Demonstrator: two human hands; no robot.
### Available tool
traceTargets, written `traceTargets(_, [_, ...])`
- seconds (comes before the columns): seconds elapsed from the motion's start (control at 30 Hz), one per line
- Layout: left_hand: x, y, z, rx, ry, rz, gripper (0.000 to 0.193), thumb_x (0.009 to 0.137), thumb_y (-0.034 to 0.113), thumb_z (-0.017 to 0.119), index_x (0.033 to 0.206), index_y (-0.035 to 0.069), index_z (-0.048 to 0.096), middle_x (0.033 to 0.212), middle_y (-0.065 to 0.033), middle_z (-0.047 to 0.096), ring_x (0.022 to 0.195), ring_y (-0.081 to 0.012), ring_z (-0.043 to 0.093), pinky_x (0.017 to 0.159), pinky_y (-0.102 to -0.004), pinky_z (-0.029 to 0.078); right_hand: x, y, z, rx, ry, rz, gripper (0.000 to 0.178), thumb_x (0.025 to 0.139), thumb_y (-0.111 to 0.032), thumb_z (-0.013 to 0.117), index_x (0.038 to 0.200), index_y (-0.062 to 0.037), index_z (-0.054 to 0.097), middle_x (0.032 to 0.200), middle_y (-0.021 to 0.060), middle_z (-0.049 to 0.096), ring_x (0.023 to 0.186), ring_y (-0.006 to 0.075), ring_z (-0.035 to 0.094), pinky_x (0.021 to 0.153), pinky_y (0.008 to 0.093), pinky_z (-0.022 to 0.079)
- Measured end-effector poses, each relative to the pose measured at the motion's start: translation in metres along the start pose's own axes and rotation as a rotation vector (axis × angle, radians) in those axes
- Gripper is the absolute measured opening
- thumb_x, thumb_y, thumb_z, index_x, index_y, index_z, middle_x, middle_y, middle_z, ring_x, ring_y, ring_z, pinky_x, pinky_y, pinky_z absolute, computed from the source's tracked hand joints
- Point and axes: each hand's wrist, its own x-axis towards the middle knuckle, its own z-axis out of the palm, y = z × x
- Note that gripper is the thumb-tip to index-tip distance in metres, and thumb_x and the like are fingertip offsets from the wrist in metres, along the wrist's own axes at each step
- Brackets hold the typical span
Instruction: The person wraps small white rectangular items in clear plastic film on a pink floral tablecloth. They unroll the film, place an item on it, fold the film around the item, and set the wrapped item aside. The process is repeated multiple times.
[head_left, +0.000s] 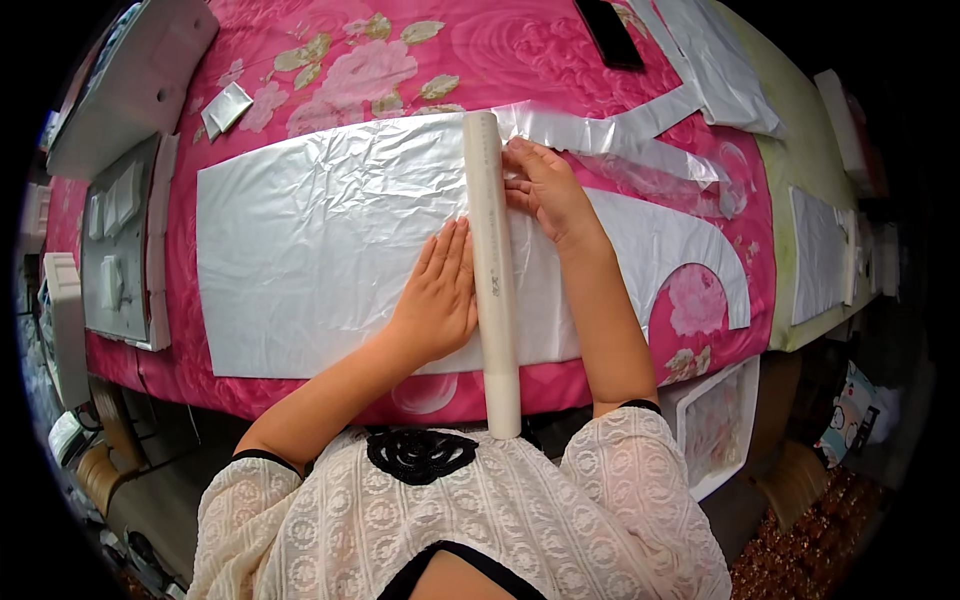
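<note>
A long white plastic tube [487, 270] lies across a creased silvery plastic sheet [320, 250], its near end overhanging the table edge toward my body. My left hand [441, 295] rests flat on the sheet, fingers together and stretched out, its edge against the tube's left side. On the other side, my right hand [545, 190] is at the tube with bent fingers; a gap shows between them, and their tips meet the tube's right side. To the right, the plastic continues into a piece with a curved cut-out [720, 265]. Loose plastic strips [640, 125] trail from beyond the right hand.
A pink floral cloth [540, 60] covers the table. At the far right lie a black phone [608, 35] and a folded silvery sheet [725, 75]. A small silvery packet [227, 108] lies far left, near a grey tray [118, 240]. A white bin [720, 425] stands below the right edge.
</note>
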Motion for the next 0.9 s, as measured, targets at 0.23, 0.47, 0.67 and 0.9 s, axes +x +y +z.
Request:
traceTargets(0.23, [-0.001, 0.0, 0.0, 0.008, -0.023, 0.002, 0.061, 0.086, 0.02, 0.037, 0.136, -0.013, 0.024, 0.144, -0.0281, 0.022, 0.137, -0.0373, 0.018, 0.112, -0.0446, 0.012, 0.032, -0.018, -0.061, 0.623, -0.022, -0.312, 0.028, 0.09, -0.017, 0.055, 0.114, -0.0057, 0.049, 0.115, 0.0105, 0.056, 0.108, 0.025, 0.054, 0.092, 0.0413, 0.043])
traceTargets(0.47, [0.0, 0.0, 0.002, 0.038, 0.026, 0.03, 0.062, 0.084, 0.021, 0.037, 0.135, -0.014, 0.027, 0.143, -0.029, 0.025, 0.136, -0.0383, 0.021, 0.112, -0.0451, 0.013, -0.015, -0.131, -0.102, 0.567, 0.18, -0.805, 0.041, 0.093, -0.023, 0.04, 0.13, -0.0033, 0.036, 0.133, 0.0172, 0.045, 0.121, 0.0315, 0.044, 0.101, 0.046, 0.034])
traceTargets(0.67, [-0.001, -0.001, 0.0, 0.03, 0.022, 0.029, 0.061, 0.088, 0.023, 0.038, 0.136, -0.012, 0.025, 0.144, -0.028, 0.023, 0.136, -0.038, 0.021, 0.112, -0.0454, 0.014, -0.017, -0.061, 0.084, -0.16, -0.235, -0.798, 0.044, 0.094, -0.012, 0.046, 0.135, -0.0001, 0.036, 0.132, 0.0144, 0.048, 0.123, 0.0192, 0.045, 0.102, 0.0308, 0.035])
traceTargets(0.9, [-0.002, -0.015, 0.028, 0.138, 0.103, 0.083, 0.062, 0.086, 0.023, 0.041, 0.135, -0.014, 0.025, 0.143, -0.0302, 0.023, 0.136, -0.0408, 0.021, 0.111, -0.048, 0.017, -0.001, 0.11, 0.258, -0.992, -0.554, -0.503, 0.055, 0.088, -0.021, 0.051, 0.134, 0.0046, 0.036, 0.133, 0.0218, 0.042, 0.129, 0.0361, 0.033, 0.108, 0.0456, 0.023])
